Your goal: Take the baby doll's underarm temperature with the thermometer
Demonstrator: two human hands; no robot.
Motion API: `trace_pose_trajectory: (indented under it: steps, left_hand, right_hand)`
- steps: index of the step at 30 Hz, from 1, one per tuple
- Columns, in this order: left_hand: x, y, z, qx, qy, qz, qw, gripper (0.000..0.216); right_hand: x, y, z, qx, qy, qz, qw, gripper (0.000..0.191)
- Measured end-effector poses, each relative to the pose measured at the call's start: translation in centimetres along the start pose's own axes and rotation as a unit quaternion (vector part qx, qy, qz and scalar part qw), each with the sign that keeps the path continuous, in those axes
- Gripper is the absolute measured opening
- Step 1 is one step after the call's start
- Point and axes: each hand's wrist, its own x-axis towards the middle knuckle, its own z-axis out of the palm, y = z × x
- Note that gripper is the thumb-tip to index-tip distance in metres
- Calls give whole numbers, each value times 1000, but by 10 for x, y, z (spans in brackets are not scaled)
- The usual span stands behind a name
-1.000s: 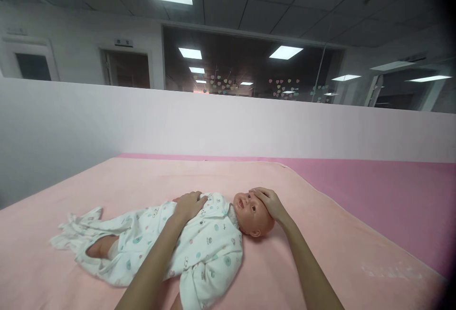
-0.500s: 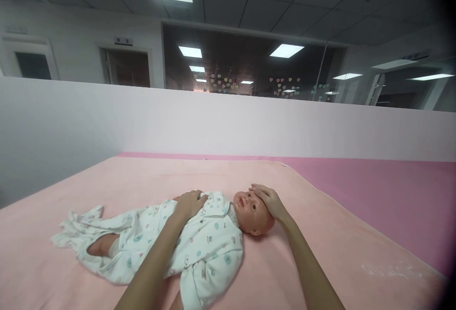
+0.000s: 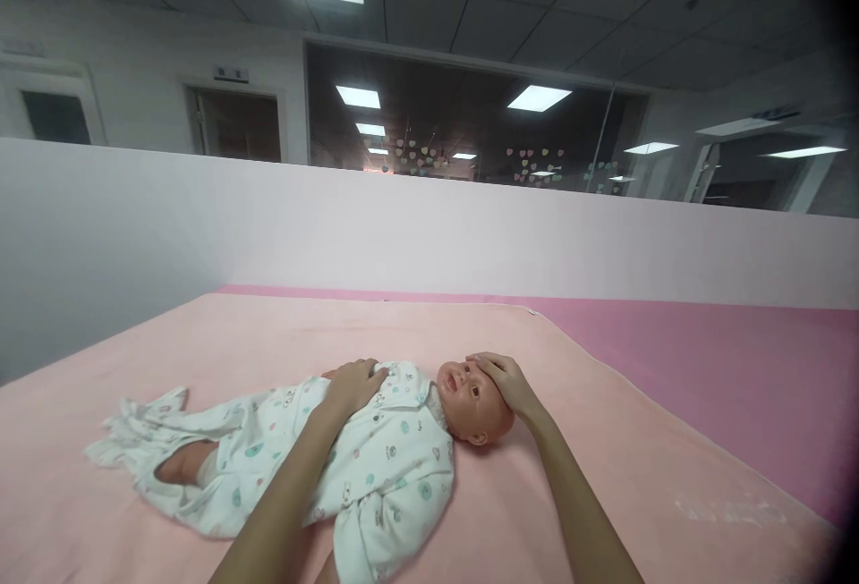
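Observation:
A baby doll [image 3: 475, 410] lies on its back across the bed, head to the right and legs to the left. It wears a white sleepsuit [image 3: 393, 450] printed with small green and pink figures; an opening at the leg shows bare doll skin. My left hand [image 3: 353, 385] rests flat on the doll's belly, its fingers stretched over the far side. On the doll's forehead and crown lies my right hand [image 3: 503, 378], palm down with fingers extended. Neither hand grips anything. The sleepsuit's leg ends trail loosely at the left.
Under the doll a peach-pink sheet [image 3: 604, 468] covers a brighter pink mat [image 3: 725, 378]. A white padded wall [image 3: 429, 231] runs along the back and left. Beyond it stand a doorway [image 3: 242, 125] and a large window [image 3: 470, 119] with heart stickers.
The view has shifted very slightly, so the doll and both arms appear a little further left. My right hand stays on the doll's head and my left on its belly.

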Motion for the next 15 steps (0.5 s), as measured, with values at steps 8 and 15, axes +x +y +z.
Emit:
trace_pose_trajectory:
  steps: [8, 15]
  left_hand:
    - [0, 0, 0, -2, 5, 3, 1000, 47]
    - [-1, 0, 0, 0, 8, 7, 1000, 47]
  right_hand:
    - [0, 0, 0, -9, 3, -10, 1000, 36]
    - [1, 0, 0, -18, 18, -7, 1000, 34]
